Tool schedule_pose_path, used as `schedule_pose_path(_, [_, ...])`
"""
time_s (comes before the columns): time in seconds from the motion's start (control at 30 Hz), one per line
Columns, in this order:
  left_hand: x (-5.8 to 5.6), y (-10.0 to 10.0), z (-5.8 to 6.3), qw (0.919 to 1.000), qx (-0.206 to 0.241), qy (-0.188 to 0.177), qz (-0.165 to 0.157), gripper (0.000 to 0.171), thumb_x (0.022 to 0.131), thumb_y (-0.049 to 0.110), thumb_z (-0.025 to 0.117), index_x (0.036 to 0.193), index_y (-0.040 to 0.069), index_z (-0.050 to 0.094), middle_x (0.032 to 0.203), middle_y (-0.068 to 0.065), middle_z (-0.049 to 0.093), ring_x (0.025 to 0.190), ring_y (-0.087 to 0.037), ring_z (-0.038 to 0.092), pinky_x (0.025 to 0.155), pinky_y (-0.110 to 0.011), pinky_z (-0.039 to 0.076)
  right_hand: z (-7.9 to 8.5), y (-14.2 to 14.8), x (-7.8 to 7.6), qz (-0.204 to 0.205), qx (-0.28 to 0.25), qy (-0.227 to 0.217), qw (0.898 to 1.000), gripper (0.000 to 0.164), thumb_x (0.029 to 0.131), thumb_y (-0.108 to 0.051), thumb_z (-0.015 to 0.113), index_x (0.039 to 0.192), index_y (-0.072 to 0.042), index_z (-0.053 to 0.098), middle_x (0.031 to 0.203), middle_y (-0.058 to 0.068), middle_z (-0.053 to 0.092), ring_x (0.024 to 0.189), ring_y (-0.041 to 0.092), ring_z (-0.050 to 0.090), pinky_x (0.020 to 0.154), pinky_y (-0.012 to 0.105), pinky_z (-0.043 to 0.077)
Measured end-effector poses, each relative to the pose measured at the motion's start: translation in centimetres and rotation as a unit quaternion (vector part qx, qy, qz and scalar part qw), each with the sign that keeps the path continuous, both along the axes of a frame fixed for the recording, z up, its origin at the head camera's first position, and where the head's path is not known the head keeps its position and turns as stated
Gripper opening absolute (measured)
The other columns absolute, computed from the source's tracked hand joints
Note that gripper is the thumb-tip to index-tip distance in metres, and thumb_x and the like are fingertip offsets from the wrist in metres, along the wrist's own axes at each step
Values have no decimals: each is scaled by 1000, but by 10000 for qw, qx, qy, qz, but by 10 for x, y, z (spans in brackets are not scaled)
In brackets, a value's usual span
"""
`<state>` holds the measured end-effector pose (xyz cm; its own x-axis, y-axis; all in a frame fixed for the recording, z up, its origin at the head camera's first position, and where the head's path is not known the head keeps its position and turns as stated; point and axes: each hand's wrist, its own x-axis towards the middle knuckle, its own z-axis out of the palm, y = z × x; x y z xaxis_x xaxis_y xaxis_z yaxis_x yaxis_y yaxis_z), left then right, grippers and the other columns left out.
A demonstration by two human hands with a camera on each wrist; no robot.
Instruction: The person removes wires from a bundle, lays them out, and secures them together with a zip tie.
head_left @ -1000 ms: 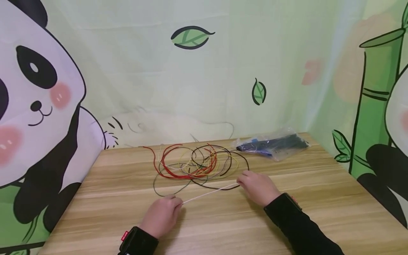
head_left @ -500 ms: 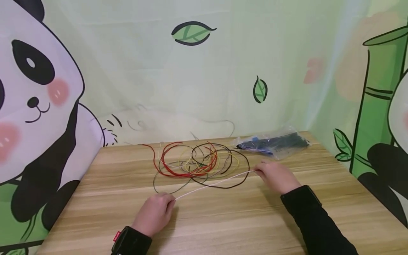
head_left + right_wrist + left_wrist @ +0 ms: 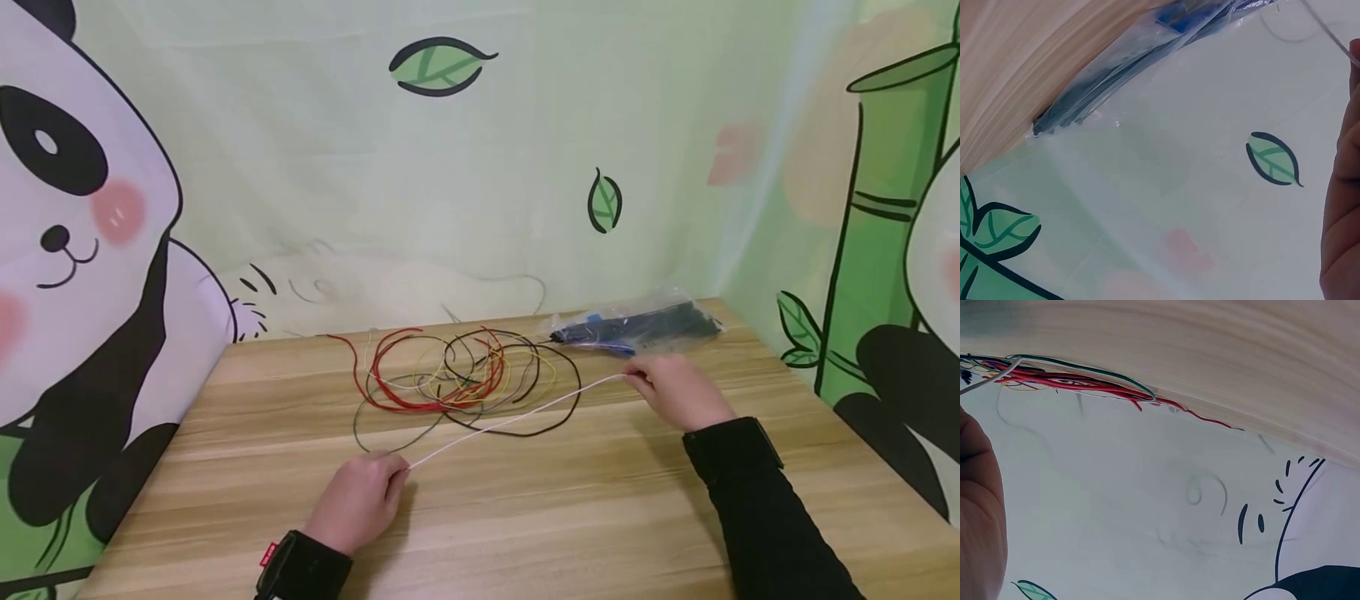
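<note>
A thin white wire (image 3: 517, 417) stretches nearly straight between both hands, above the wooden table. My left hand (image 3: 358, 496) pinches its near end at the front of the table. Farther back and to the right, my right hand (image 3: 678, 390) pinches the other end. In the left wrist view the white wire (image 3: 991, 381) runs up from the edge of the left hand (image 3: 979, 512). The right wrist view shows the wire (image 3: 1329, 32) meeting the right hand (image 3: 1341, 206). Both sets of fingertips are largely hidden. Behind the wire lies a tangle of loose red wires (image 3: 408, 407).
Black wire (image 3: 576, 392), yellow wire (image 3: 551, 371) and green wire (image 3: 358, 433) lie looped in the same tangle. A clear plastic bag (image 3: 637, 325) of dark, thin strips rests at the table's back right. A printed cloth (image 3: 330, 167) hangs behind the table (image 3: 525, 533).
My right hand has moved right and away from me, so a longer stretch of white wire shows between the hands. The left hand has shifted slightly left.
</note>
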<state>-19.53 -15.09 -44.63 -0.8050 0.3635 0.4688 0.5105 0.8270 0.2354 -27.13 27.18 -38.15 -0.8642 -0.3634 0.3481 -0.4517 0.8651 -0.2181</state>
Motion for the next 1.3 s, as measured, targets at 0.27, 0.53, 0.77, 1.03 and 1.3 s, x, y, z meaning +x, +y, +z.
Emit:
schedule_pose_path(0.27, [0, 0, 2, 9999, -89, -100, 54, 5, 80, 5, 74, 82, 9, 73, 77, 3, 66, 71, -9, 63, 64, -29, 52, 6, 14, 0, -373, -166, 302, 9987, 9, 91, -9, 66, 96, -5, 71, 84, 9, 69, 73, 23, 63, 66, 41, 49])
schedule_pose_path(0.53, [0, 0, -1, 9992, -255, -227, -195, 6, 80, 8, 75, 80, 13, 75, 74, 9, 64, 68, -4, 60, 63, -25, 50, 4, 19, 0, -633, 143, 179, 9977, 8, 84, -2, 70, 91, -2, 73, 86, 14, 69, 80, 34, 64, 72, 47, 49])
schedule_pose_path(0.77, [1, -1, -2, 9982, -364, -425, -195, 6, 80, 8, 75, 78, 13, 74, 71, 11, 55, 62, -2, 50, 58, -22, 45, -6, 25, -4, -704, 515, -791, 9930, 4, 83, -4, 72, 85, -2, 75, 83, 12, 69, 77, 30, 64, 71, 46, 51])
schedule_pose_path(1.03, [1, 0, -1, 9963, -580, -635, 95, 9, 80, 6, 74, 74, 13, 72, 69, 10, 49, 61, -3, 45, 57, -23, 42, -10, 36, -5, -1001, 415, -1401, 9842, 7, 86, -2, 66, 89, 0, 73, 86, 14, 68, 78, 32, 63, 72, 48, 50])
schedule_pose_path(1.3, [1, -1, -1, 9959, -558, -708, 38, 13, 75, 3, 78, 73, 14, 71, 72, 7, 63, 68, -5, 57, 63, -27, 49, -19, 35, -5, -1027, 313, -1487, 9830, 8, 81, 1, 65, 76, -4, 66, 76, 8, 61, 68, 24, 53, 66, 42, 45])
